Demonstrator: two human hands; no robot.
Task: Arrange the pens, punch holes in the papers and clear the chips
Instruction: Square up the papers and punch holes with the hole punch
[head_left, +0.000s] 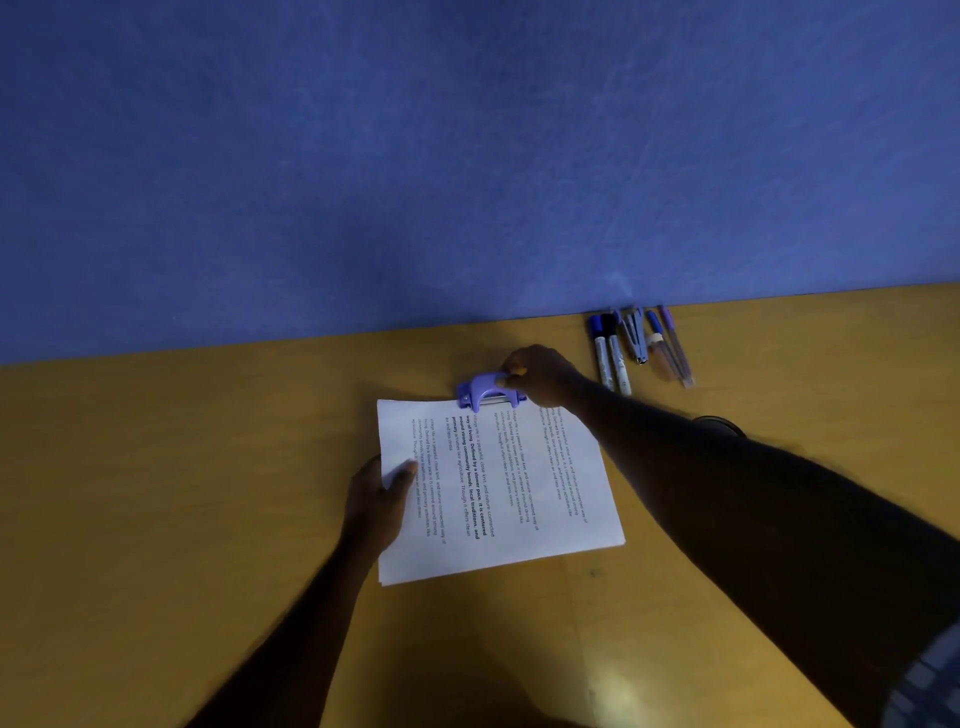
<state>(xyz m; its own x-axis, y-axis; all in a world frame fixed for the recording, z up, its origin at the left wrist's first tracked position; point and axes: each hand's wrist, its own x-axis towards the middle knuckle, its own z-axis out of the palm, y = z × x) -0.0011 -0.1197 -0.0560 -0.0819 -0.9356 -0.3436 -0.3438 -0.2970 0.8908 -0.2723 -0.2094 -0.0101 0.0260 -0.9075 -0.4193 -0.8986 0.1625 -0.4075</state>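
Right grip (535, 376) is curled round the right end of the purple hole punch (483, 392), which sits at the far edge of the papers (509, 483) in the middle of the table (182, 467). Left grip (379, 499) pinches the stack's left edge, thumb on top of the sheet. The pens (639, 345) lie side by side at the far right, by the blue wall (415, 156).

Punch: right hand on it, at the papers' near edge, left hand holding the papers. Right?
No. Head view shows the punch at the papers' far edge, by the wall. The right hand is on it; the left hand holds the papers.
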